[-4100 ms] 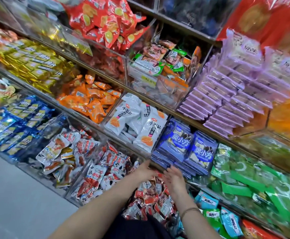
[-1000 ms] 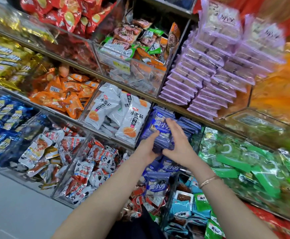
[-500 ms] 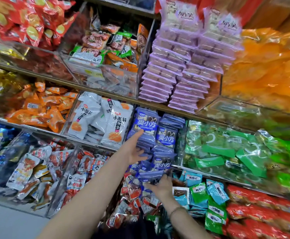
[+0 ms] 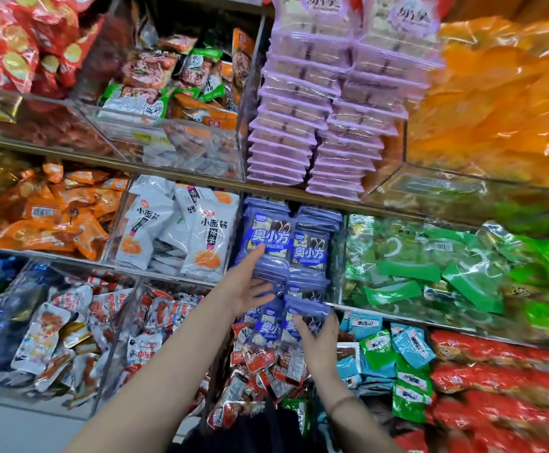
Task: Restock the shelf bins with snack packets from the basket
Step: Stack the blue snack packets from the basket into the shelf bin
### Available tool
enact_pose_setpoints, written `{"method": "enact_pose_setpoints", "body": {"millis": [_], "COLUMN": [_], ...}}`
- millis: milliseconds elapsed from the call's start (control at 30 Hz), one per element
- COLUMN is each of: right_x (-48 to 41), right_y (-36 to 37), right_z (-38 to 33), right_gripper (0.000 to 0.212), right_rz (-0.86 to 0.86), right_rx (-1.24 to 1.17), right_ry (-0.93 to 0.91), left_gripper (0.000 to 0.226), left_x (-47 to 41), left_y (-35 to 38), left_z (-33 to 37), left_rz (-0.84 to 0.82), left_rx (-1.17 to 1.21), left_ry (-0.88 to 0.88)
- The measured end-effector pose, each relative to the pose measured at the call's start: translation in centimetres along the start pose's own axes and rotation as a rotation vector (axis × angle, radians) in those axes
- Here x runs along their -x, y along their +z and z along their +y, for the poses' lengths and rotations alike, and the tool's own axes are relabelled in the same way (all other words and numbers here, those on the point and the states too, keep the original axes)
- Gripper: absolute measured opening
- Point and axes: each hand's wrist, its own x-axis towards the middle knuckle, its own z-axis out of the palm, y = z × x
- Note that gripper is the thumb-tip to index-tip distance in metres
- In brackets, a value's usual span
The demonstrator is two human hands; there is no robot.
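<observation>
Since half a second ago the right hand [image 4: 319, 343] has risen a little with its load and now sits just under the blue stacks, while the left hand [image 4: 246, 286] has stayed against them.

The right hand grips a handful of blue packets [image 4: 278, 323], its fingers curled round their lower right edge. These are small flat pillow packs in blue-violet film, each with a white-lettered blue band over a picture of dark and pale pieces. They overlap one another and hang in front of the lower shelf, touching the bottom of the shelved ones. A thin bracelet [image 4: 341, 402] circles that wrist.

The left hand lies flat, fingers straight and spread, with its fingertips [image 4: 260, 248] pressed on the face of the left stack of blue packets [image 4: 271, 235]. A right stack [image 4: 310, 251] of the same packs stands just beside it. Both stand on edge, labels facing out, packed one behind another in a clear bin [image 4: 338, 256] on the middle shelf.

White packets [image 4: 201, 230] fill the bin to the left and green packets [image 4: 430, 273] the bin to the right. Lilac packets [image 4: 299, 132] are stacked on the shelf above. Red and white packets [image 4: 260, 362] lie loose in the bin below the hands.
</observation>
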Motion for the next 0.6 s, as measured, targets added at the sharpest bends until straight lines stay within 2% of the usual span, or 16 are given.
{"method": "enact_pose_setpoints", "body": {"millis": [67,167,267,367,433,600], "right_x": [-0.4,-0.8,-1.1,-1.1,-0.8,-0.5], "right_y": [0.3,0.5,0.4,0.4,0.1,-0.8], "right_z": [-0.4,-0.1,-0.3,-0.7,-0.7,-0.5], "right_gripper": [0.074,0.062,0.065,0.089,0.093,0.085], "right_rz": [-0.042,-0.068,-0.103,-0.162,-0.186,-0.213], "right_rx": [-0.061,-0.141,-0.184,-0.177,-0.219,-0.350], "right_ry": [0.059,0.090,0.087,0.111,0.101,0.112], "left_gripper": [0.052,0.060,0.052,0.048,0.044,0.036], "left_x": [0.1,0.1,-0.1,-0.2,0.0,0.7], "left_y": [0.4,0.9,1.4,1.5,1.1,-0.1], "left_z": [1.0,3.1,4.9,5.0,4.5,3.1], "left_rz": [0.019,0.043,0.076,0.085,0.043,-0.049], "left_rx": [-0.028,0.069,0.176,0.181,0.168,0.004], "left_ry": [-0.017,-0.071,-0.069,-0.052,-0.049,-0.054]}}
